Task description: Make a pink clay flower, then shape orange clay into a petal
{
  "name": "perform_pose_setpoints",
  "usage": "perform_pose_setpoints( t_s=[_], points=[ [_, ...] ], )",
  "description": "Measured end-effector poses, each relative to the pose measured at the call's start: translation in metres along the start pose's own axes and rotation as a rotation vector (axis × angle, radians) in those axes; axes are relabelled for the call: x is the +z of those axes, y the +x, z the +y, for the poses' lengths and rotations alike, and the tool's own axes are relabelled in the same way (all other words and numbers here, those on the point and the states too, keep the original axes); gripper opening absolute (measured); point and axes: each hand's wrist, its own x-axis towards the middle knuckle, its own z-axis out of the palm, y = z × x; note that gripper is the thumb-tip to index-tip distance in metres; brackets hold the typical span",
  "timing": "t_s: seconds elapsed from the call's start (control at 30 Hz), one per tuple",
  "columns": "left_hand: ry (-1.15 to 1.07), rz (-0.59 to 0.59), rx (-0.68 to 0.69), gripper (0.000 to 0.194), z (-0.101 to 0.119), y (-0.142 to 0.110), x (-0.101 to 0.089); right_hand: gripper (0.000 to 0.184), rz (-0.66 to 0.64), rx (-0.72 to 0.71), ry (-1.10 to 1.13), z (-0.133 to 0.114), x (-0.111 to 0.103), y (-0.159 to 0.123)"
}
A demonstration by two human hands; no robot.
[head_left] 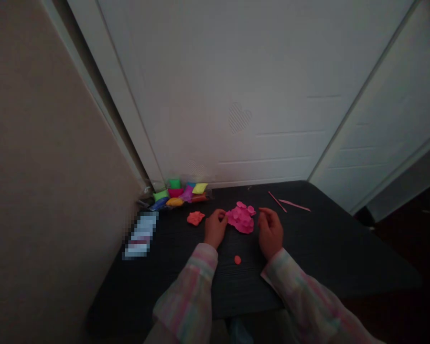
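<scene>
A flat, uneven piece of pink modelling clay [242,221] with small round discs on it lies on the dark table in front of me. My left hand [216,228] is at its left edge, thumb and forefinger pinched on the clay there. On the other side, my right hand [271,234] hovers close by with its fingers curled together; whether anything is between them is hidden. A small reddish-orange clay disc [237,260] lies nearer to me, between my wrists. Left of my left hand sits a crumpled lump of orange clay [195,218].
Several colourful clay packets [175,193] in clear plastic lie at the table's back left. A blurred pale sheet [141,235] rests at the left edge. Two thin pink modelling tools [294,205] lie at the back right. A white panelled surface [236,157] rises behind the table.
</scene>
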Motion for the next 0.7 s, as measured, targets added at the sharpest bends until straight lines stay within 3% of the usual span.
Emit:
perform_pose_setpoints(
  t_s=[0.23, 0.5, 0.7],
  points=[
    [-0.088, 0.048, -0.041, 0.015, 0.001, 0.018, 0.01, 0.017, -0.272, -0.225, -0.106, -0.01, 0.014, -0.017],
    [-0.172, 0.165, -0.1, 0.024, -0.003, 0.021, 0.006, 0.021, -0.454, -0.223, -0.108, -0.023, 0.039, -0.03],
    [-0.317, 0.195, -0.154, 0.018, -0.008, 0.024, 0.006, 0.026, -0.601, -0.374, -0.47, -0.024, 0.046, -0.031]
  ],
)
